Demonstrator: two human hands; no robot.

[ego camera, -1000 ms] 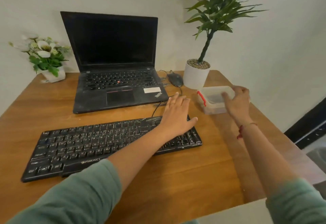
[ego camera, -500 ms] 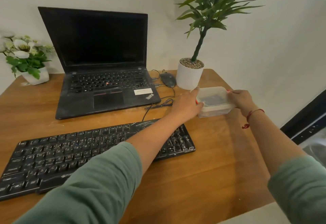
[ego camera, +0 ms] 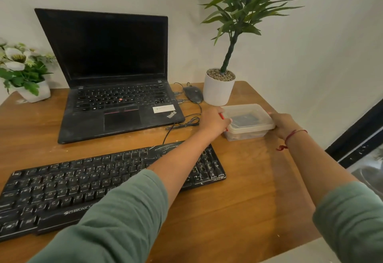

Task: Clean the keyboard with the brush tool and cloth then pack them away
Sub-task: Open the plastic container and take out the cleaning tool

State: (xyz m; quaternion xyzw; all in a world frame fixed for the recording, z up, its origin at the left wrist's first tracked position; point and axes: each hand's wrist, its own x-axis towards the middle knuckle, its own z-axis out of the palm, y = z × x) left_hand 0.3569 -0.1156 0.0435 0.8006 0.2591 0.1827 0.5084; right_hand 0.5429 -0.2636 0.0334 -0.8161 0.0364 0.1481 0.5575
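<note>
Keyboard (ego camera: 103,182) lies near the front of the desk (ego camera: 238,200), keys up, its long axis running left to right, the right end a little farther away. Beyond that end, near the plant pot (ego camera: 217,90), the left hand (ego camera: 213,122) and right hand (ego camera: 283,124) each grip one short end of the closed plastic box (ego camera: 248,121), probably to steady it for opening.

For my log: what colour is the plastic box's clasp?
Red; the clasp shows in the head view.
</note>
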